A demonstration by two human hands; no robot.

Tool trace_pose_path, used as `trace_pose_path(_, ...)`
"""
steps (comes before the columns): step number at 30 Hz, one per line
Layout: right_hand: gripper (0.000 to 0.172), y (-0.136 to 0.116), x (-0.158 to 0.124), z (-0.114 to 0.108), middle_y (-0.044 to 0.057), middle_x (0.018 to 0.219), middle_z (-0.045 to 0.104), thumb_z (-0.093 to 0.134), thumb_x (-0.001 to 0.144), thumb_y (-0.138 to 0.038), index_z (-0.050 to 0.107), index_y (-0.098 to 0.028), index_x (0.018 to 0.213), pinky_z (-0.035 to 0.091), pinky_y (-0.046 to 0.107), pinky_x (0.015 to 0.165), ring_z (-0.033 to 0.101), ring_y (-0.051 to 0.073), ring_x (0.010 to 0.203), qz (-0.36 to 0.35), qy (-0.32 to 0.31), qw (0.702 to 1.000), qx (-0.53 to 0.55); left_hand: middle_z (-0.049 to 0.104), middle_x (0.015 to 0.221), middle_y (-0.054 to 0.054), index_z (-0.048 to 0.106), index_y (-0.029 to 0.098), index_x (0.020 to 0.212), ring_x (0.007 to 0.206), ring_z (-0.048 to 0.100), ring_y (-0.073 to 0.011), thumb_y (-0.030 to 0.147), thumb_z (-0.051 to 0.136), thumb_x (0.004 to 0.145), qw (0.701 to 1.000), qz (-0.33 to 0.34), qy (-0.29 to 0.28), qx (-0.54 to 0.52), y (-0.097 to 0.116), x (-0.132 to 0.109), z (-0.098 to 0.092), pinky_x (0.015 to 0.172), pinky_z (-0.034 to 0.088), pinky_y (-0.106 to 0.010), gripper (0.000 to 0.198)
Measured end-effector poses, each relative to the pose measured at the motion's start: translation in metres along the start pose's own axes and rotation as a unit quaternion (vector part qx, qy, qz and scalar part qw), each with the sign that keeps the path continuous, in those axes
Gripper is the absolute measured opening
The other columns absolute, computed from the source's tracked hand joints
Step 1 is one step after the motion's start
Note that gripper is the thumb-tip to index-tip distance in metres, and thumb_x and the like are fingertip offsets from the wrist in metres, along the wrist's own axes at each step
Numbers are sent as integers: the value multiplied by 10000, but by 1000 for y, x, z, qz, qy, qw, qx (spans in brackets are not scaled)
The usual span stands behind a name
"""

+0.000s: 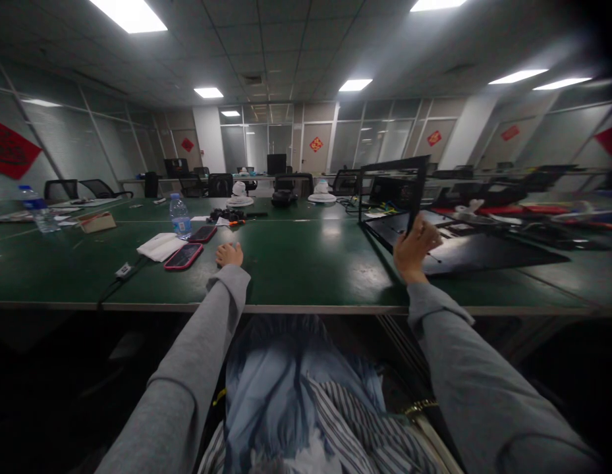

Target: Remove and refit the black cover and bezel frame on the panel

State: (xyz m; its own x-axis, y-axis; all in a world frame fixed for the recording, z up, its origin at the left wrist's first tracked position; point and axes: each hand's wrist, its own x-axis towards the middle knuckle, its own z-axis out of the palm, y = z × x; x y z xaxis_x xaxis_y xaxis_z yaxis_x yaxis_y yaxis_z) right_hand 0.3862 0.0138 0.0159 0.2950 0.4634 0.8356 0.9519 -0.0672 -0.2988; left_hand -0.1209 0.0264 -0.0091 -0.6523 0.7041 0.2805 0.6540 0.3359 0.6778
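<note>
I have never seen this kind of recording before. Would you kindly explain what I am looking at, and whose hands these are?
There is no machine here. The picture comes from one camera worn on a person's head, looking forward and down, so the two grey sleeves lead to the wearer's own hands.

The left hand is at the green table; I see nothing held in it. Near it lie a pink-edged phone, a second phone and some white paper, with a water bottle standing behind.

The right hand grips one side of a raised black frame. A dark flat panel lies beside that hand. Blur hides smaller details there.
</note>
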Motion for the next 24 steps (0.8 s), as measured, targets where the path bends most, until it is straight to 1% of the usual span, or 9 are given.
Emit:
trace_pose_path(2,658,-18,-4,0,242,1485,345,316,993,-277,145,-111,1606,158,573,1154,240,319,1401,-63,-25,998,1,479,1470,-157,586,215,1248,1376,396,-326,429,434,973,1000,7,-11,-2,-1,1,-2,1094,335,-525,380)
trace_pose_path(4,641,-34,-7,-2,244,1469,357,279,1002,-283,161,-88,1600,174,571,1148,259,324,1390,-91,-30,995,15,552,1412,-140,625,236,1177,1367,412,-331,437,404,985,999,23,-42,-4,-1,2,-5,1090,328,-543,356)
trace_pose_path(7,644,-52,-10,-6,253,1454,359,256,989,-274,160,-67,1592,230,604,1116,290,351,1379,-73,-20,996,44,660,1277,-116,651,255,1071,1300,497,-311,432,363,1004,995,46,-90,-16,-2,4,-9,1068,347,-542,345)
trace_pose_path(10,661,-59,-9,-8,264,1438,380,259,973,-268,144,-54,1589,294,623,1074,326,372,1359,-41,-16,997,66,678,1248,-109,609,249,1163,1251,555,-269,391,374,1008,994,54,-83,-34,-2,4,-10,1040,393,-480,316)
trace_pose_path(12,666,-59,-8,-5,258,1409,429,247,975,-271,124,-47,1590,334,603,1055,376,360,1328,-29,-22,996,83,642,1313,-119,532,232,1298,1285,538,-248,381,412,999,996,59,-57,-42,-2,3,-9,1043,405,-428,356)
trace_pose_path(15,659,-52,-6,7,235,1363,502,214,989,-284,108,-40,1593,375,543,1047,459,321,1264,-22,-34,993,114,514,1466,-166,391,186,1447,1381,452,-248,410,488,970,997,62,-23,-42,-1,2,-6,1078,390,-392,536)
trace_pose_path(18,657,-43,-6,22,236,1333,542,227,997,-306,145,-32,1588,395,504,1040,517,313,1213,-20,-55,989,138,455,1514,-194,322,156,1495,1406,432,-263,424,518,958,996,64,-31,-46,1,2,-3,1082,395,-385,632)
trace_pose_path(22,631,-30,-9,39,264,1217,609,314,998,-319,249,-4,1541,426,491,982,604,336,1085,28,-124,982,143,661,1297,-119,405,193,1435,1179,637,-213,322,422,1007,990,84,-84,-81,1,6,0,984,469,-331,447)
trace_pose_path(24,601,-23,-11,46,277,1156,632,391,984,-318,326,5,1486,428,484,968,621,346,1052,62,-172,973,144,732,1146,-74,473,203,1374,1094,676,-195,281,382,1018,986,95,-106,-88,0,9,3,960,479,-313,376)
